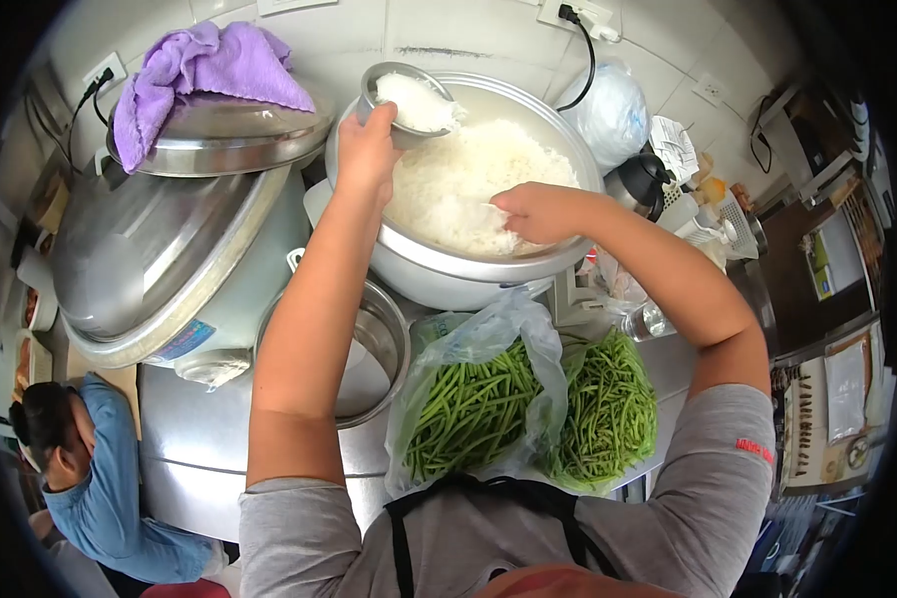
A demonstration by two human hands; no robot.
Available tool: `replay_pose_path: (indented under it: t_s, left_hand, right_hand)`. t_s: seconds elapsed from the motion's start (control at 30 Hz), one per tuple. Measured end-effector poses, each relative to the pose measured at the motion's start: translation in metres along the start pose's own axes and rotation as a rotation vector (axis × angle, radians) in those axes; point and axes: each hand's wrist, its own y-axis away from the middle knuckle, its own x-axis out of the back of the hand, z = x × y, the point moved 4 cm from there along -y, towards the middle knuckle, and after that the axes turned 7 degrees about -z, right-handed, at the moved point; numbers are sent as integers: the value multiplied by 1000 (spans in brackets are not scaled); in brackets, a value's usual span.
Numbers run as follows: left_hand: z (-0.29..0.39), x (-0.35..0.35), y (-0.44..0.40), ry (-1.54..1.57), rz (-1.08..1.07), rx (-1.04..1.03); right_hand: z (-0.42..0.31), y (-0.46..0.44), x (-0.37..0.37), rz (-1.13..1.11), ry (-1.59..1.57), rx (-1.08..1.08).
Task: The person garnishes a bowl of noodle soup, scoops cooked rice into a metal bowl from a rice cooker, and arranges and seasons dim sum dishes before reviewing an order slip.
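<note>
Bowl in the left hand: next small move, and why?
Probably bring the right hand up to tuck in the bowl's edge rice: the left hand holds the bowl at the big pot's rim, rice reaches the bowl's pot-side edge, and the right hand is close, down at the pot's rice.

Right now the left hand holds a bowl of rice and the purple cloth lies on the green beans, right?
Not quite: the head view shows the purple cloth draped over a metal lid, not on the green beans. The left hand does hold a bowl of rice.
</note>
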Motion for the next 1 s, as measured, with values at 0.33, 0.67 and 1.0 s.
replay_pose_path:
  t_s: [0.33,0.67,1.0]
  left_hand:
    - [-6,6,8,-8,57,95]
    - [-15,-7,18,19,40,244]
    - [-16,-10,20,139,-12,126]
  right_hand:
    - [25,36,61,434,-619,-64]
    - [-32,-9,12,824,62,-120]
    - [22,-5,70,837,18,-319]
